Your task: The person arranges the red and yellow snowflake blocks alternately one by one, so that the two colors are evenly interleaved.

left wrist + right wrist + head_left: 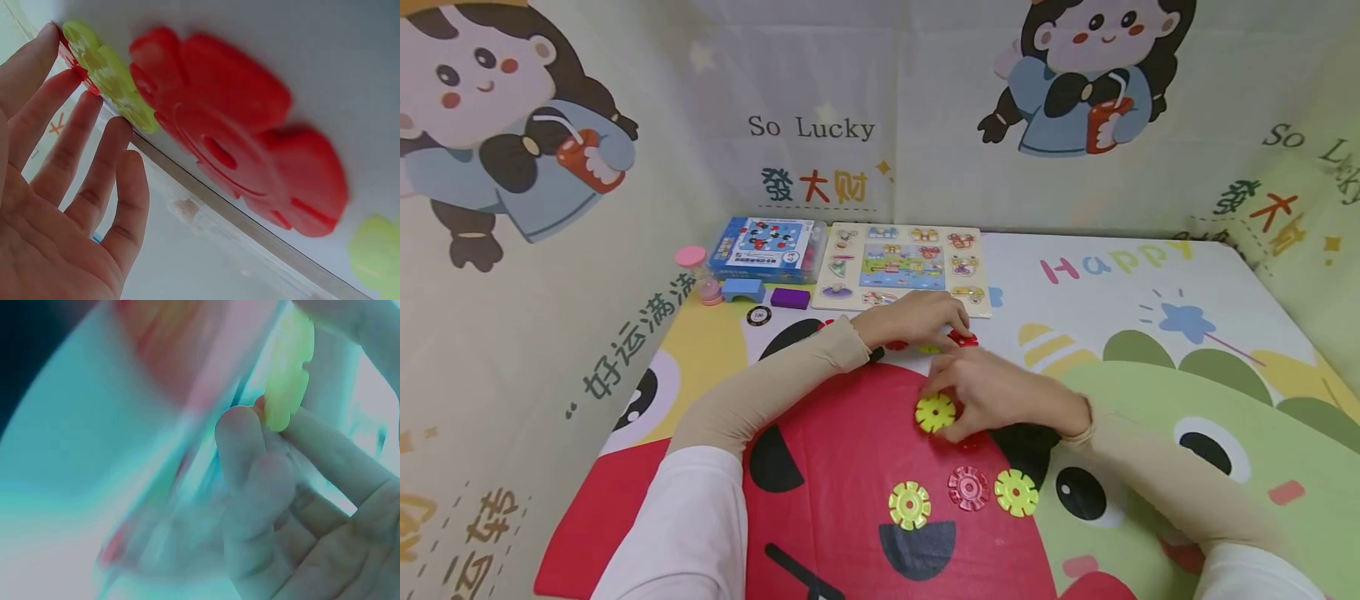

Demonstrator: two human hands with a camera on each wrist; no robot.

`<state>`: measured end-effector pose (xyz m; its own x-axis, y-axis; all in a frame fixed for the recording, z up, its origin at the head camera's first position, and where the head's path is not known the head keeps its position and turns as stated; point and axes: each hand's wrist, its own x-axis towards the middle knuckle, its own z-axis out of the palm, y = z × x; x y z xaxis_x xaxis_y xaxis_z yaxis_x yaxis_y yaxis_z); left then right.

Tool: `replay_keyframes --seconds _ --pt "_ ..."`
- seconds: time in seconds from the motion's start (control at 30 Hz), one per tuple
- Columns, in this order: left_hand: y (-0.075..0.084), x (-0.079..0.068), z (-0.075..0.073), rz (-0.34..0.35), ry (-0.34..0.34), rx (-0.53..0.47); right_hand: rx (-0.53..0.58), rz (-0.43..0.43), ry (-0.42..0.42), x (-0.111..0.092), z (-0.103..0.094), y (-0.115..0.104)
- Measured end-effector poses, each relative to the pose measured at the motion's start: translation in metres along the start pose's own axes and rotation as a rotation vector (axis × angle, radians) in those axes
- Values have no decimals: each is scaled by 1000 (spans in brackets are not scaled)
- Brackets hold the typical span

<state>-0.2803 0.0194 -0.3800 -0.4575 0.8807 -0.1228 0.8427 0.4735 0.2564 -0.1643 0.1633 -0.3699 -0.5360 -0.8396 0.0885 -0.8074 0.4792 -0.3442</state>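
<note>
My right hand (996,387) pinches a yellow notched plastic disc (936,413) by its edge, over the red part of the mat. In the right wrist view the same disc (290,372) stands on edge between thumb and fingers. My left hand (913,318) reaches over a row of red and yellow discs, partly hidden under it. The left wrist view shows its fingers extended, their tips at a yellow disc (106,72) and a red disc (75,62); a larger red disc (225,137) lies nearby. Closer to me lie a red disc (968,488) and two yellow discs, one left (909,505), one right (1017,492).
Along the back stand a wooden puzzle board (902,267) and a blue boxed set (767,250). At the back left are a pink-capped bottle (700,275), a blue arch block (743,290), a purple block (791,297) and a round chip (759,315). Printed curtains surround the table.
</note>
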Motion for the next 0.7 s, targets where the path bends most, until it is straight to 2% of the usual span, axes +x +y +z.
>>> replay_keyframes --seconds 0.13,0.23,0.3,0.47,0.7 --pt "1 3 1 -6 -5 1 -15 200 130 -31 -21 60" --pt "1 3 1 -26 -15 -5 -41 307 135 -41 -25 90" --pt "1 3 1 -35 -24 -10 -56 317 108 -42 -24 100" --pt "0 3 1 -25 -8 -14 -79 310 86 -41 -22 102" --pt "-3 9 3 -30 13 -25 -85 400 114 -44 -23 83"
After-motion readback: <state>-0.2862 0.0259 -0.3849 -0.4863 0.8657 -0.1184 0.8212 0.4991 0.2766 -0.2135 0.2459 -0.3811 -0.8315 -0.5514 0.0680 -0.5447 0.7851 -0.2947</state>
